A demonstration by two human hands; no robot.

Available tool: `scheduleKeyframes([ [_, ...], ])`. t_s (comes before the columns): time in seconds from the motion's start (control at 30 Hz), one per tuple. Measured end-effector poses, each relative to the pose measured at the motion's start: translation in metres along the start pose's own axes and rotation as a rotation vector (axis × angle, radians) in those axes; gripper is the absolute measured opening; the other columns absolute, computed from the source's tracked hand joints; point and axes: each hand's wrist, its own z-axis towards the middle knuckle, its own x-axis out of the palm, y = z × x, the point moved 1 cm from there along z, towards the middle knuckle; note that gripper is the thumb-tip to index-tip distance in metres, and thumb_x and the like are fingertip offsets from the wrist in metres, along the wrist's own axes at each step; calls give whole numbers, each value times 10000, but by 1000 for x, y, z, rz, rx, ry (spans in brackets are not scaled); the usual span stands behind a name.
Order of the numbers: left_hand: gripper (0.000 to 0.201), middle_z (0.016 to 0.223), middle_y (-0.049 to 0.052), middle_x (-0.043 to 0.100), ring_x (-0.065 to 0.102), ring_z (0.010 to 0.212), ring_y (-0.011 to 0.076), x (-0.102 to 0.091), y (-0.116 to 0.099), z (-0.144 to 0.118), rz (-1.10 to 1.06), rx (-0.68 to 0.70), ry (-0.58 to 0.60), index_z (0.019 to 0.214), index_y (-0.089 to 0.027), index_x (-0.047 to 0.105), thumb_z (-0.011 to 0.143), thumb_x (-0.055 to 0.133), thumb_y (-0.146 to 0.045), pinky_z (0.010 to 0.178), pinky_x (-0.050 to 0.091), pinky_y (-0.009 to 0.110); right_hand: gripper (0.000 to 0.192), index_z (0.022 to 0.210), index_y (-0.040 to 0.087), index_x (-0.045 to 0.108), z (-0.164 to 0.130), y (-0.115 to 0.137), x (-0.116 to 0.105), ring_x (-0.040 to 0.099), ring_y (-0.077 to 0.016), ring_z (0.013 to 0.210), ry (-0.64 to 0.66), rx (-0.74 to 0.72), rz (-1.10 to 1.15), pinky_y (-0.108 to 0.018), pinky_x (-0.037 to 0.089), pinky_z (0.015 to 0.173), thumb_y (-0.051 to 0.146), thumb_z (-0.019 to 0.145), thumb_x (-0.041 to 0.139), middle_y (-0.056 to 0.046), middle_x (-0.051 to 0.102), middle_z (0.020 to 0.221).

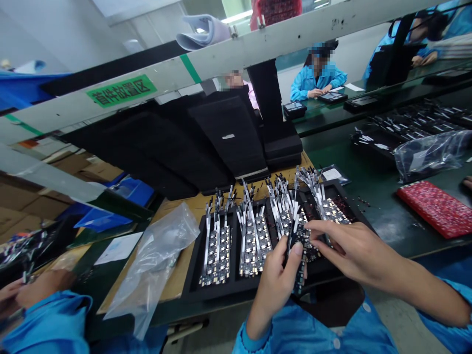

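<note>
My left hand (276, 275) grips a narrow black circuit board strip (299, 275), thumb on its face, above the near right part of a black foam tray (236, 290). White and black leads stick up from the strip's top. My right hand (342, 246) is at the strip's upper end, thumb and forefinger bent close together in a pinch; what lies between the fingertips is too small to make out. In the tray's compartments lie rows of similar circuit boards (217, 255) with white flat leads pointing away from me.
Left of the tray lies a clear plastic bag (155, 260); a co-worker's sleeve (51, 319) is farther left. A red bubble-wrap pack (437, 209) rests to the right. Tall black foam panels (228, 132) stand behind, under a metal shelf beam (162, 73). Other people sit across the bench.
</note>
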Motion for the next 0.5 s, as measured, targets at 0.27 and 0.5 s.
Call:
scheduleKeyframes([
  [0.27, 157, 506, 5, 635, 549, 383, 191, 0, 2, -1, -35, -42, -7, 839, -290, 689, 884, 601, -411, 435, 424, 263, 558, 1474, 524, 410, 0, 0, 0, 848, -258, 822, 2, -5, 29, -370, 677, 700, 381, 969, 600, 80, 831, 1137],
  [0.5, 157, 506, 16, 643, 557, 391, 192, -1, 1, 0, -43, -36, 16, 888, -288, 698, 904, 582, -393, 441, 427, 261, 551, 1471, 518, 424, 0, 0, -1, 846, -264, 818, 16, -19, 43, -384, 680, 710, 370, 973, 606, 68, 829, 1144],
])
